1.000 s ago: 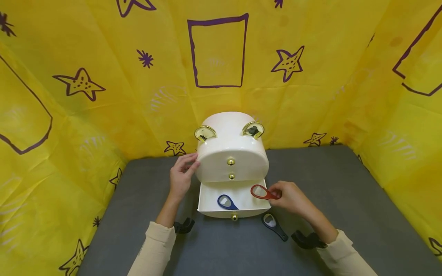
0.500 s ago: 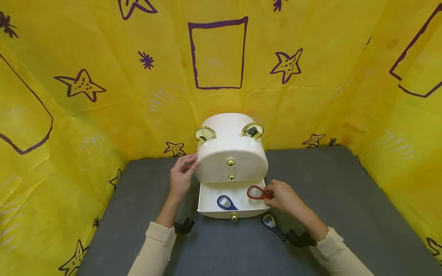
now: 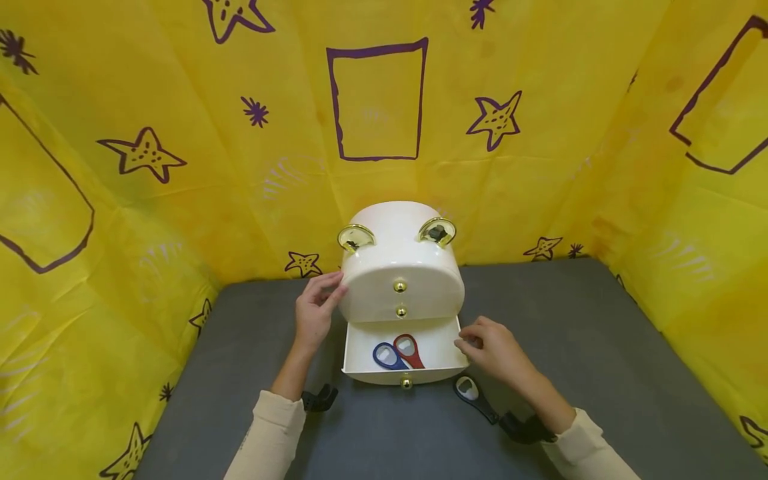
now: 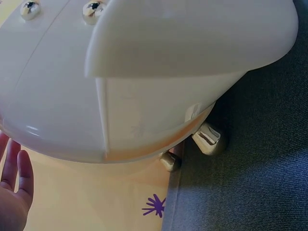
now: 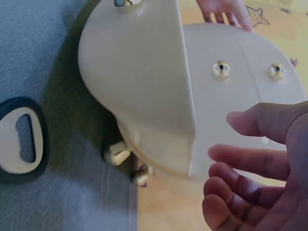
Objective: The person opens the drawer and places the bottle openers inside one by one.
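Observation:
A white cabinet (image 3: pixel 399 233) with gold ear-shaped trims stands at the back, its lowest drawer (image 3: pixel 441 347) pulled out. Inside lie a blue bottle opener (image 3: pixel 385 357) and a red bottle opener (image 3: pixel 408 350), side by side and touching or overlapping. My left hand (image 3: pixel 313 317) rests its fingertips against the cabinet's left side. Just off the drawer's right wall is my right hand (image 3: pixel 501 350); in the right wrist view its thumb and fingers (image 5: pixel 250 161) are apart with nothing between them. A black bottle opener (image 3: pixel 475 398) lies on the table, in front of the drawer's right corner.
The dark grey table (image 3: pixel 384 433) is bordered by yellow cloth walls (image 3: pixel 288 200) with purple drawings. Gold knobs (image 3: pixel 406 383) stick out from the cabinet fronts. Short gold feet (image 4: pixel 209 138) hold the cabinet off the table.
My right hand has carried the red bottle opener left into the drawer, let it go beside the blue one and drawn back to the right wall. My left hand has stayed in place.

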The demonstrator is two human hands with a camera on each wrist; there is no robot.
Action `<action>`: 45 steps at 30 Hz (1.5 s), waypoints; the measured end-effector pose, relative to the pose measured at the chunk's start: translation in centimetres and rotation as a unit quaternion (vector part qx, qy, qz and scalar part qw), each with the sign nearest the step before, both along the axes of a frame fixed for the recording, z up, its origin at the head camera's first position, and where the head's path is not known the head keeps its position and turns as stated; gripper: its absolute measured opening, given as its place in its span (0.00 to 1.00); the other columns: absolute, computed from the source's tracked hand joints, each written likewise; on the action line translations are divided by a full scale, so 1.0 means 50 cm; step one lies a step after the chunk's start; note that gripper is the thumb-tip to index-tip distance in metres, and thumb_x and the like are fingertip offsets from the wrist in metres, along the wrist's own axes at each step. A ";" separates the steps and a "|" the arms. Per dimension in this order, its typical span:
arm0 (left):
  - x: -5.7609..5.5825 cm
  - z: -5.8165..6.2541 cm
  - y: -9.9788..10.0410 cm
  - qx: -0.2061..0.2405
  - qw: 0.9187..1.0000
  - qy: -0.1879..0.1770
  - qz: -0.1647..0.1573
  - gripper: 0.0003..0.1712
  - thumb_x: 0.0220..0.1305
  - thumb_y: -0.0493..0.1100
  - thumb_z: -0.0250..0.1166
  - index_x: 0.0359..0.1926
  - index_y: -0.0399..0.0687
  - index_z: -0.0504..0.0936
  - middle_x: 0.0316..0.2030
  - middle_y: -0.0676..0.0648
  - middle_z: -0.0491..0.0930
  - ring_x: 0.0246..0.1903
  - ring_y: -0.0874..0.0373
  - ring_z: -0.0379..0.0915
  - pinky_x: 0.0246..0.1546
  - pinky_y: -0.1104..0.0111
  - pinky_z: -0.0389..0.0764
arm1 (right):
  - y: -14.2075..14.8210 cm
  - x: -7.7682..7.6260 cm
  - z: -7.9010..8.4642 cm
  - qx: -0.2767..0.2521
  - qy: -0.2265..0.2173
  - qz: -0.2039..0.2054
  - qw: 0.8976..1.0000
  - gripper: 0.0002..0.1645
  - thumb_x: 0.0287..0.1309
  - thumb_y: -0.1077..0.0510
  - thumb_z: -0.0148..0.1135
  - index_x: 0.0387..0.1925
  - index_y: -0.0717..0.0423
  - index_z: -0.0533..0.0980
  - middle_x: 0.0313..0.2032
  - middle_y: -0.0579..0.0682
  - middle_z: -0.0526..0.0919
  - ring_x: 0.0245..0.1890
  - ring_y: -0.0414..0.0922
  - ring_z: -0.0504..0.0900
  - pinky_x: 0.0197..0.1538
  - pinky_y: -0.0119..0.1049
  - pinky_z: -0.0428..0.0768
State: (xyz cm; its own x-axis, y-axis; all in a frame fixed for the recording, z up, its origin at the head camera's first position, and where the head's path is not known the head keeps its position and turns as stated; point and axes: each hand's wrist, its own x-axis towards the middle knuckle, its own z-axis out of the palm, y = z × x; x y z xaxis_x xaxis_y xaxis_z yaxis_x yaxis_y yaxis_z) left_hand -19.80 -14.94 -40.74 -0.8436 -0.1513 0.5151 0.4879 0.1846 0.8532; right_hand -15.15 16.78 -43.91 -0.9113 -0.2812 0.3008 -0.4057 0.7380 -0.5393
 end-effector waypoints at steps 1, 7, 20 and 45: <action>-0.001 0.000 0.000 0.002 1.000 0.003 -0.001 0.14 0.56 0.26 0.67 0.45 0.24 0.81 0.47 0.28 0.79 0.45 0.73 0.75 0.37 0.82 0.78 | 0.004 0.002 0.000 -0.005 -0.003 -0.002 1.000 0.04 0.52 0.59 0.71 0.27 0.55 0.84 0.23 0.42 0.73 0.24 0.34 0.68 0.28 0.27 0.70; -0.004 0.001 -0.001 0.010 1.000 0.015 -0.005 0.14 0.56 0.25 0.66 0.44 0.21 0.81 0.47 0.25 0.77 0.45 0.72 0.75 0.37 0.83 0.78 | 0.034 0.013 -0.005 -0.022 -0.021 -0.008 1.000 0.06 0.54 0.58 0.71 0.29 0.58 0.84 0.23 0.41 0.74 0.24 0.32 0.67 0.27 0.27 0.70; -0.010 0.002 -0.003 0.021 0.999 0.023 -0.009 0.13 0.55 0.24 0.66 0.43 0.22 0.81 0.44 0.46 0.82 0.45 0.73 0.75 0.38 0.82 0.79 | 0.048 0.038 -0.042 -0.029 -0.044 -0.044 0.998 0.03 0.55 0.59 0.69 0.28 0.54 0.85 0.23 0.40 0.78 0.25 0.30 0.70 0.28 0.27 0.72; -0.003 -0.004 -0.001 0.023 1.000 0.013 -0.013 0.13 0.56 0.24 0.66 0.44 0.21 0.81 0.46 0.30 0.78 0.44 0.73 0.76 0.38 0.82 0.79 | 0.026 0.116 -0.117 0.100 -0.139 -0.089 0.981 0.25 0.30 0.56 0.82 0.32 0.60 0.78 0.28 0.50 0.76 0.29 0.48 0.77 0.32 0.46 0.75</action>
State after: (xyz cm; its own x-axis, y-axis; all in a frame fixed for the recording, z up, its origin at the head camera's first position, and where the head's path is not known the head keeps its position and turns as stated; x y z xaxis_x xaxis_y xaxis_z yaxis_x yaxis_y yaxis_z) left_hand -19.94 -14.98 -40.95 -0.8336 -0.1538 0.5305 0.5147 0.1322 0.8471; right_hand -9.35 18.10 -49.78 -0.9902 -0.1390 -0.0111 -0.1194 0.8862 -0.4476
